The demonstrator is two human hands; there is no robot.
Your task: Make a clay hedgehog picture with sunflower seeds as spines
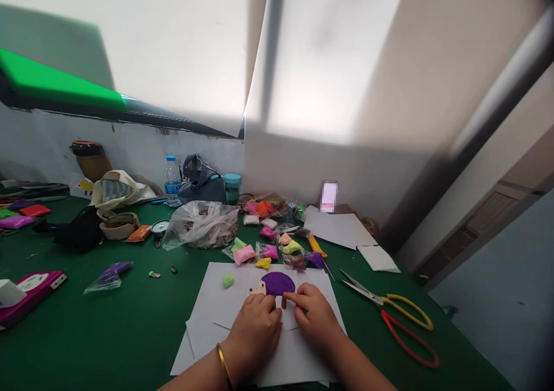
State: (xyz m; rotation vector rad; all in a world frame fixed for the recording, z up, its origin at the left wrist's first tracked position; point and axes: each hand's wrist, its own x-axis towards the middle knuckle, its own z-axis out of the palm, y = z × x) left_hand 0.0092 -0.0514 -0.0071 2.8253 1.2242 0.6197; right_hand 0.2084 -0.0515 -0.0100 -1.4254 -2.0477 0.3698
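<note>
A flat clay animal lies on white paper [208,304], with a purple clay body [278,284], a peach clay face [260,288] and a short brown clay leg [284,303] below. My left hand [259,324] rests on the paper under the face, fingers curled together; their tips hide part of the figure. My right hand [315,316] is closed apart from its index finger, whose tip touches the top of the brown leg; its thumb is partly hidden. A lump of light green clay [228,281] sits on the paper at the left.
Large scissors [381,301] lie spread at the right. Behind the paper are several clay packets [244,255] and a clear plastic bag [203,224]. A water bottle [172,182] and a teal cup [232,188] stand by the wall. A magenta box [32,296] is far left.
</note>
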